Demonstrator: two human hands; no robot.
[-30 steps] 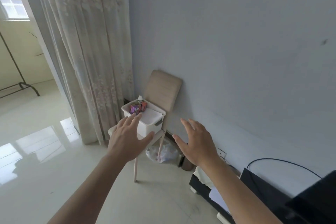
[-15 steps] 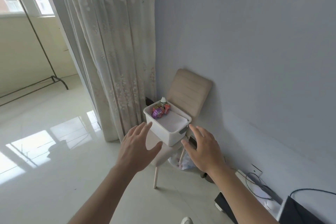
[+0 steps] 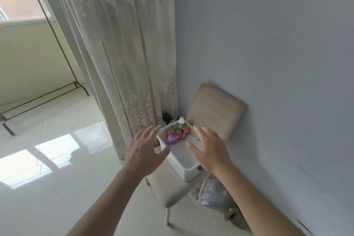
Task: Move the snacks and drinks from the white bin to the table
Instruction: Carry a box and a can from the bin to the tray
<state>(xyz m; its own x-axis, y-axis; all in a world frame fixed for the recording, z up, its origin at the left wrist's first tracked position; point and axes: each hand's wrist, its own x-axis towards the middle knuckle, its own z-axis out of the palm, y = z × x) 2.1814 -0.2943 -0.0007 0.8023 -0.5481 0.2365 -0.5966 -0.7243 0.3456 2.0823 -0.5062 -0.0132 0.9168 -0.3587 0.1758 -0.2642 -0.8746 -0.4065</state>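
L hand [image 3: 142, 151]: fingers spread, empty, beside left rim of white bin [image 3: 188, 173], contact unclear. Bin on chair seat [image 3: 170, 188], long axis running away twd wall corner. Far end: snacks [image 3: 173, 137], upright bottle [image 3: 181, 120]. R hand [image 3: 208, 151]: fingers spread, empty, over right rim.

A beige chair [image 3: 169, 188] carries the white bin [image 3: 188, 173] on its seat.

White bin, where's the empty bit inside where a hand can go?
The white bin is bare in its near half, from the purple pack to the near wall. The far end is crowded: the bottle, the red can and the pack sit tight together. The chair seat in front of the bin is bare too.
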